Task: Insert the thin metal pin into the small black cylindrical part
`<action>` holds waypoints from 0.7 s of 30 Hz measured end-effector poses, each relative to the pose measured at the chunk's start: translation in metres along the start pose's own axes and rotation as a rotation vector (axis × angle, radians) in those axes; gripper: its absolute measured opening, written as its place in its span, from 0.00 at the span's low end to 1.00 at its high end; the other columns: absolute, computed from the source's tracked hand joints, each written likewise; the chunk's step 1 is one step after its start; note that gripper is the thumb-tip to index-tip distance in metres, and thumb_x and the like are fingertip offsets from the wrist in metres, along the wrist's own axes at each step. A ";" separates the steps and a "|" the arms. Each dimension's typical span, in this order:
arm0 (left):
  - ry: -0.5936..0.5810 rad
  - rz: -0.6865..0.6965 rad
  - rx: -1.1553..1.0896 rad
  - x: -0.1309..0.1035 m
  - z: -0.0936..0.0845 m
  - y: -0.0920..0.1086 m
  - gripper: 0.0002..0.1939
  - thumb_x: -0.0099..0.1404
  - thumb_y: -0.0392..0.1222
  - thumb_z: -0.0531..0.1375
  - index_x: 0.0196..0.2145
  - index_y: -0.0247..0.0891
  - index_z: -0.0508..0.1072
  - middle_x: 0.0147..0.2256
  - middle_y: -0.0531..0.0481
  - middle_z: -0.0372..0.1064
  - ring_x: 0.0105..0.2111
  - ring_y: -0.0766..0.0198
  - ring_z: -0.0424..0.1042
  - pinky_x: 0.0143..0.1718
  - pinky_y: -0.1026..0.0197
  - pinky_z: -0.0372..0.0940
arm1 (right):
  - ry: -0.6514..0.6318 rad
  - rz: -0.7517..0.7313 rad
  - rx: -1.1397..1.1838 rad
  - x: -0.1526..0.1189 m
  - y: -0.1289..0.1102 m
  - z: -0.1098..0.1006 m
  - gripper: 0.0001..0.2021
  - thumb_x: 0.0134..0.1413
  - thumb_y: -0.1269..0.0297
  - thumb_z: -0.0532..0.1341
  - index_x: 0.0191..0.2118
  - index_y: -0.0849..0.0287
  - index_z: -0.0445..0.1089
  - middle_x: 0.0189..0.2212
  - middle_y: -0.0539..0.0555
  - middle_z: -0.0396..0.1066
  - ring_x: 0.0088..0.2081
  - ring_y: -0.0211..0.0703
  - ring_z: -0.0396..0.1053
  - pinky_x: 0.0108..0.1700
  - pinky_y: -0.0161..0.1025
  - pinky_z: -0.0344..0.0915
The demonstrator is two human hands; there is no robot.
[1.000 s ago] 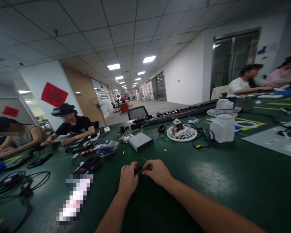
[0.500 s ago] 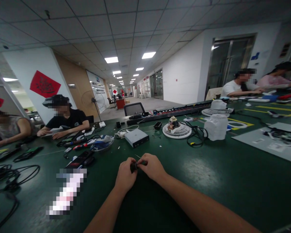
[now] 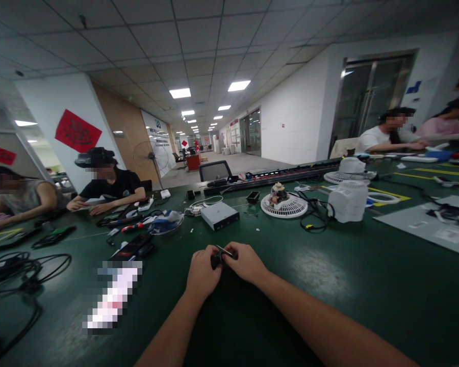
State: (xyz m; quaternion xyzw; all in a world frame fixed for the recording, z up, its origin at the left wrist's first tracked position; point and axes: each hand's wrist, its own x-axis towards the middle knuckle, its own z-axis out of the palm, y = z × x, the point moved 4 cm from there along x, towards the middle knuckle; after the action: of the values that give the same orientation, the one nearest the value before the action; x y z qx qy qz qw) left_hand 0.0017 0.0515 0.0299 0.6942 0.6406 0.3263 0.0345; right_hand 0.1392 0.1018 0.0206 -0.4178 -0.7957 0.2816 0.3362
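Note:
My left hand (image 3: 202, 272) is closed around a small dark, roundish part (image 3: 215, 261), mostly hidden by the fingers. Against it, my right hand (image 3: 248, 262) pinches a thin metal strip or rod (image 3: 224, 251) that slants up to the left; its exact kind is too small to tell. Both hands meet just above the green table (image 3: 275, 316). Beyond them lies a grey box like an optical drive (image 3: 219, 216). A white fan grille (image 3: 285, 208) with an exposed motor (image 3: 277, 194) rests to its right.
A small black open box (image 3: 253, 197) and a white fan housing (image 3: 349, 201) stand farther back. Black cables (image 3: 30, 270) coil at left, near a phone (image 3: 132, 248) and a plastic bag of parts (image 3: 166, 223). Co-workers sit on both sides, including a person in black (image 3: 110, 186).
The whole view has shifted slightly, so things appear farther right. The thin metal piece now shows more of its length across the dark part. Both hands keep their grip.

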 end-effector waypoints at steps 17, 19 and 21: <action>-0.046 -0.138 -0.040 -0.001 0.000 -0.011 0.10 0.58 0.37 0.63 0.39 0.43 0.72 0.36 0.53 0.76 0.38 0.60 0.74 0.36 0.62 0.64 | -0.113 -0.178 -0.464 0.003 -0.002 -0.021 0.14 0.56 0.62 0.57 0.44 0.48 0.78 0.36 0.54 0.74 0.40 0.46 0.69 0.40 0.38 0.62; -0.033 -0.132 -0.004 -0.001 -0.001 -0.010 0.10 0.58 0.37 0.64 0.39 0.43 0.73 0.37 0.52 0.76 0.38 0.60 0.74 0.36 0.62 0.63 | -0.124 -0.198 -0.474 0.002 -0.003 -0.020 0.13 0.55 0.63 0.58 0.42 0.48 0.79 0.35 0.54 0.74 0.41 0.47 0.69 0.41 0.38 0.61; -0.018 -0.129 0.018 -0.001 -0.002 -0.010 0.11 0.58 0.35 0.63 0.39 0.43 0.73 0.38 0.52 0.76 0.39 0.60 0.74 0.37 0.62 0.63 | -0.135 -0.229 -0.457 0.000 -0.007 -0.020 0.12 0.54 0.63 0.59 0.41 0.49 0.79 0.35 0.54 0.74 0.41 0.46 0.68 0.42 0.38 0.61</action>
State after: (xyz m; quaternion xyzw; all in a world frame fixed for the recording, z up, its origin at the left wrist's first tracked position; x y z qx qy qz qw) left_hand -0.0079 0.0518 0.0264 0.6546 0.6867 0.3114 0.0552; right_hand 0.1512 0.1022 0.0378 -0.3703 -0.9013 0.0821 0.2091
